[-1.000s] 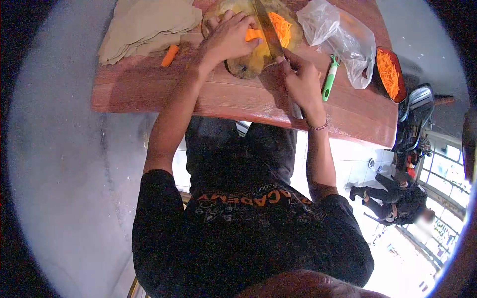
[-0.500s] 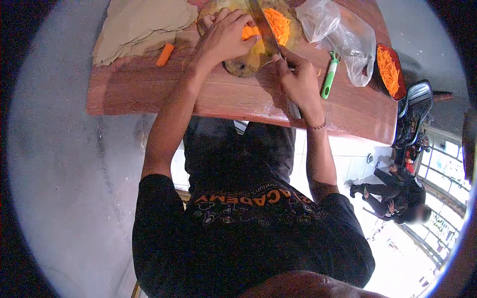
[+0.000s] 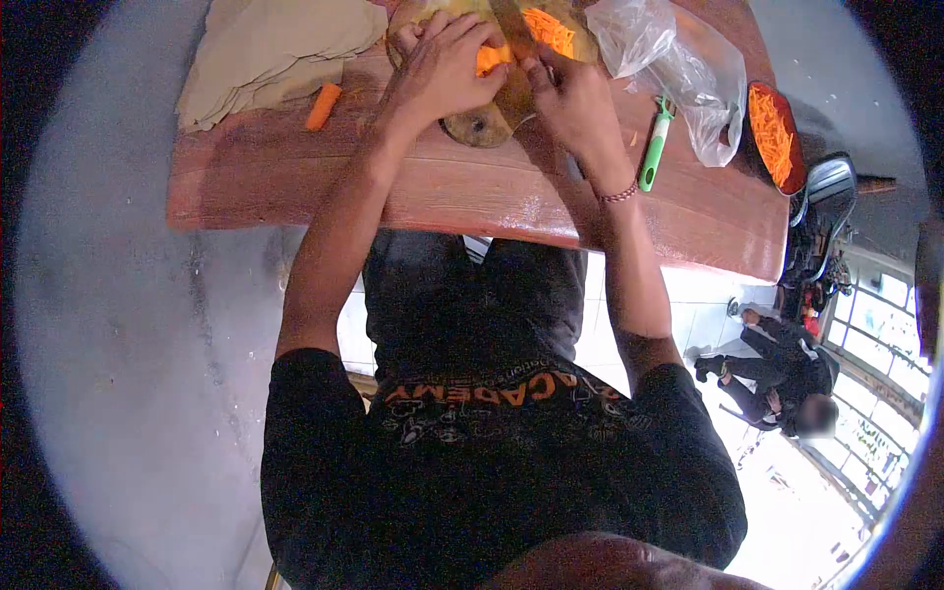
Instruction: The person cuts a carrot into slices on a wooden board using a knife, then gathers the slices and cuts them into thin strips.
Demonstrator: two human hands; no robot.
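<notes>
— Since a second ago our right hand [image 3: 578, 98] has slid up the knife [image 3: 511, 29] toward the round chopping board [image 3: 482, 123], so both hands now sit close together.

— And our left hand [image 3: 442, 64]?

— Clamped over the carrot piece [image 3: 489, 57], just beside the blade. Our right hand is closed round the knife handle, most of it hidden under the fingers.

— How do we cut it well?

— We'd judge: curl the left fingertips back, keep the blade against the knuckles, and slice thin, even strips.

— What lies around our hands?

— Carrot shreds [image 3: 547, 29] beyond the right hand, a green peeler [image 3: 653, 147] and plastic bag [image 3: 678, 69] to its right, a loose carrot stub [image 3: 323, 105] on the worktop [image 3: 433, 197] left of the left hand.
</notes>
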